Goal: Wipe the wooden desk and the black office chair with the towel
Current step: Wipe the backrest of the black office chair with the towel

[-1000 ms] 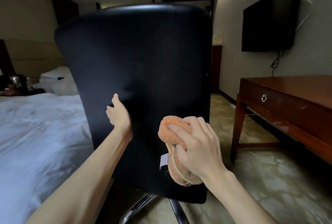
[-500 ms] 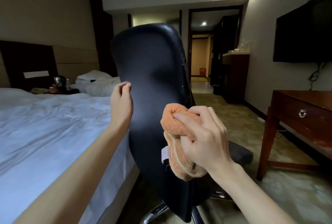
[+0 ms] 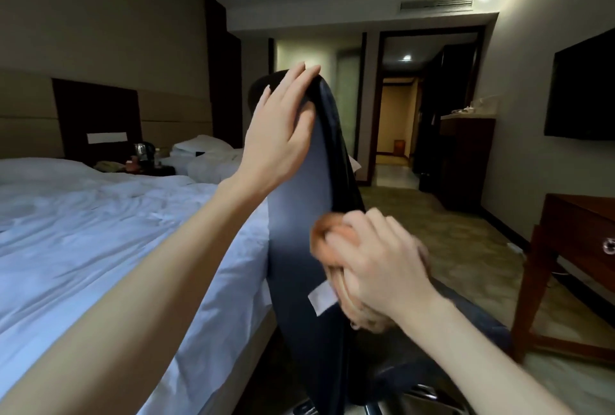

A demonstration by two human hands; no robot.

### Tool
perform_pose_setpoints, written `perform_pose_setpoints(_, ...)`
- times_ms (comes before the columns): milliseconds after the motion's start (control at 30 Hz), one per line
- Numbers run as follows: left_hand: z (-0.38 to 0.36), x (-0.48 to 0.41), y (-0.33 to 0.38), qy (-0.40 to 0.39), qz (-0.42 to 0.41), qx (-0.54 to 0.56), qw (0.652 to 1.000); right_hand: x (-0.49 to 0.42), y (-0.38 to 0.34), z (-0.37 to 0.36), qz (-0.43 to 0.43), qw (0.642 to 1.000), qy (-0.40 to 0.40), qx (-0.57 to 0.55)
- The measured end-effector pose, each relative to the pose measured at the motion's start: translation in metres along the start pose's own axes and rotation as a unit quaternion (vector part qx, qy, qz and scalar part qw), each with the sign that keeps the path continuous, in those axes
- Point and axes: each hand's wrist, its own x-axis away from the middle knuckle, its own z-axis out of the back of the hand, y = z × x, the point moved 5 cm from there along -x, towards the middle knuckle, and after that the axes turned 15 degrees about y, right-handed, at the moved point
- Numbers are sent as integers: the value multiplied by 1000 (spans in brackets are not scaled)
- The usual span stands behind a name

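Black chair [image 3: 299, 215] back seen nearly edge-on, parked beside bed [image 3: 100, 231]. Left grip [image 3: 283, 128] laid flat against top edge, fingers straight, nothing held. Orange towel [image 3: 322, 231] bunched up in right grip [image 3: 376, 258], fingers curled round it, pressed low on back panel (bit blurred tbh). Table [image 3: 575, 228] seen off to right, well apart, untouched. Imo swivel best blocked from that top edge, long overlapping strokes wanted, rim and seat not skipped
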Motion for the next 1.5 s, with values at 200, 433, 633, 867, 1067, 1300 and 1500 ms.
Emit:
perform_pose_setpoints(200,-7,9,-2,38,30,28,998,-11,1,12,48,998,-28,-31)
perform_pose_setpoints(433,-15,14,-11,30,4,-17,999,-45,12,7,-66,997,28,-7)
perform_pose_setpoints(633,-9,9,-26,17,4,-118,993,45,-27,-30,63,976,-179,-102)
perform_pose_setpoints(867,-4,21,-71,19,101,-17,995,-44,18,4,-73,992,9,-100)
perform_pose_setpoints(1067,1,34,-100,7,256,78,964,-96,61,-20,-240,966,49,-77)
perform_pose_setpoints(1300,6,34,-133,0,362,163,918,-137,34,-75,-134,989,24,-62)
perform_pose_setpoints(1500,9,29,-161,-2,382,193,904,-134,-8,-140,-147,987,-62,-34)
